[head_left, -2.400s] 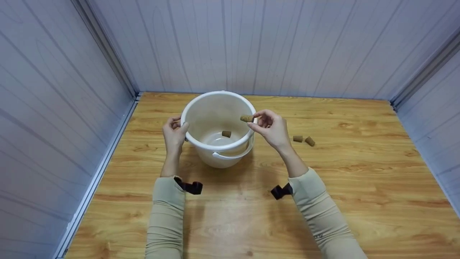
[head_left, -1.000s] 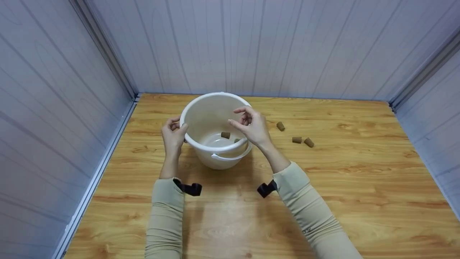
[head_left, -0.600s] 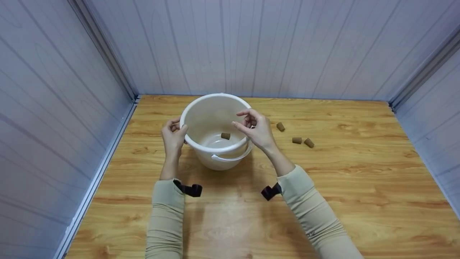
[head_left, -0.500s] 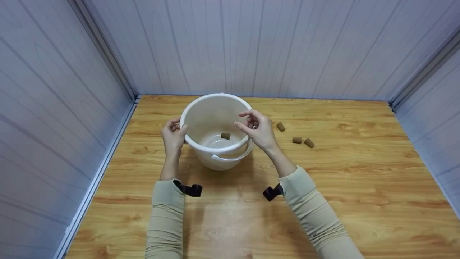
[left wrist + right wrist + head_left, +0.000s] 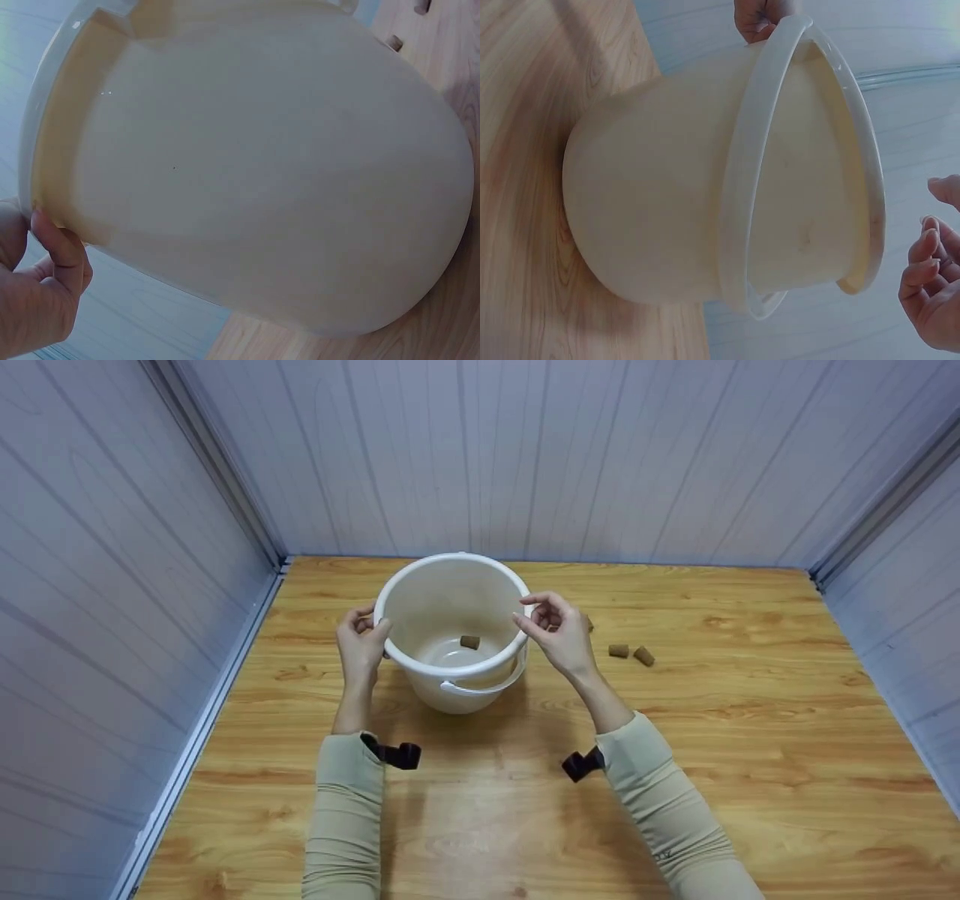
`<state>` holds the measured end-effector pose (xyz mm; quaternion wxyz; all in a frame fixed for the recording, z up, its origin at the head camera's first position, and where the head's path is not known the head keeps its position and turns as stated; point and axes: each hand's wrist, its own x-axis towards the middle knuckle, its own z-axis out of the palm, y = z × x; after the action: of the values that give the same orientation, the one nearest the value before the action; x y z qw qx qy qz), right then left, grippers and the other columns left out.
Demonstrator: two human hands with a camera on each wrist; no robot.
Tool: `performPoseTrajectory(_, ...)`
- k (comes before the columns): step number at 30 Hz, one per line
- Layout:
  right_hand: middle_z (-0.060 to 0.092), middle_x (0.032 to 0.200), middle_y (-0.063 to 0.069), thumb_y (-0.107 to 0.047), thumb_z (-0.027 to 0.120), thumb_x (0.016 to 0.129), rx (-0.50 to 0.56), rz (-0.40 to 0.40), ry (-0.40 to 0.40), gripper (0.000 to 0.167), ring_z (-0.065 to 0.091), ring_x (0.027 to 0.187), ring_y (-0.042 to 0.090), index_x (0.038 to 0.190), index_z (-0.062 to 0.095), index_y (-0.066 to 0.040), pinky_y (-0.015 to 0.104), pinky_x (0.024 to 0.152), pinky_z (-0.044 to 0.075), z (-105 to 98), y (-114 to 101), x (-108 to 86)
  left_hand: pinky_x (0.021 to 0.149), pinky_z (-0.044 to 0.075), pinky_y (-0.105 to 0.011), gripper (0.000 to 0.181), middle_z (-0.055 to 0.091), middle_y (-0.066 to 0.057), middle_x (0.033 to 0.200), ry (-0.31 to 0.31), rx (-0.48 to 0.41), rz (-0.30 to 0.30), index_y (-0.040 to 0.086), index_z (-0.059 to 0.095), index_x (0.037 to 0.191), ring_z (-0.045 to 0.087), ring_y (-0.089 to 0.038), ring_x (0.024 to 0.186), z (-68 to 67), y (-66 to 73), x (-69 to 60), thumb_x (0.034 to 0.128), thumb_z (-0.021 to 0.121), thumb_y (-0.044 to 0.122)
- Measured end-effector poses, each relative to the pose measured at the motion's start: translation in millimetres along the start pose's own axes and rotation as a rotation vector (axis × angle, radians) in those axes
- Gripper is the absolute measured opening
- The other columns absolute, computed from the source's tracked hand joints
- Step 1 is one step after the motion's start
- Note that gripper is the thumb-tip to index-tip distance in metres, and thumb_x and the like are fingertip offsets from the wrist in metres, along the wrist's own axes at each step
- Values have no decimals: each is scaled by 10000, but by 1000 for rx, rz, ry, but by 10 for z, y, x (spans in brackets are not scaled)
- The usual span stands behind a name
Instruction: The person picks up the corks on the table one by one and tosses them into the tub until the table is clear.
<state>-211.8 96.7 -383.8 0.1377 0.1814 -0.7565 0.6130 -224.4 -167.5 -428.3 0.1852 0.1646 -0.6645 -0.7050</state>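
Observation:
A white bucket (image 5: 450, 690) stands upright on the wooden table, its handle hanging down on the near right side. One brown cork (image 5: 469, 642) shows on its floor. The left hand (image 5: 361, 651) grips the rim at the left, thumb over the top; the left wrist view shows these fingers (image 5: 67, 255) at the rim of the bucket (image 5: 262, 165). At the right rim is the right hand (image 5: 564, 639), thumb and index apart, nothing between them. In the right wrist view that hand (image 5: 939, 289) is beside the mouth of the bucket (image 5: 652, 187), not touching it.
To the right of the bucket, two corks lie on the table, one (image 5: 618, 651) beside the other (image 5: 643, 656). A third cork (image 5: 590, 625) is mostly hidden behind the right hand. Panelled walls (image 5: 495, 457) border the table at the back and sides.
The right hand held a cork over the bucket at first, then was empty over the opening. It has since moved right to the rim. The left hand has kept its grip.

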Motion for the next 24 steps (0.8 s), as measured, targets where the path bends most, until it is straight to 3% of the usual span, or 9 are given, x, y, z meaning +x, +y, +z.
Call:
performPoseTrajectory(8, 555, 687, -5, 20, 724, 827, 14, -26, 50, 206, 479, 599, 58, 987, 643, 121, 131, 513, 386, -121, 408, 6, 332, 375, -122, 304, 514, -49, 691, 3, -41, 18, -139, 585, 1064, 494, -47, 449, -2, 39, -19, 768, 544, -88)
performPoseTrajectory(14, 546, 688, 22, 19, 723, 830, -11, -17, 80, 227, 464, 592, 70, 1001, 636, 142, 132, 506, 375, -234, 536, -23, 333, 373, -121, 315, 513, -52, 707, 6, -39, 14, -135, 587, 1078, 487, -37, 447, -2, 2, 2, 770, 538, -88)
performPoseTrajectory(24, 570, 681, -1, -30, 738, 837, -84, 19, 129, 186, 487, 580, 52, 978, 674, 74, 131, 514, 405, -414, 713, -75, 351, 388, -114, 336, 519, -71, 730, 1, -5, 13, -117, 600, 1105, 502, -68, 458, 3, 4, -5, 776, 539, -88)
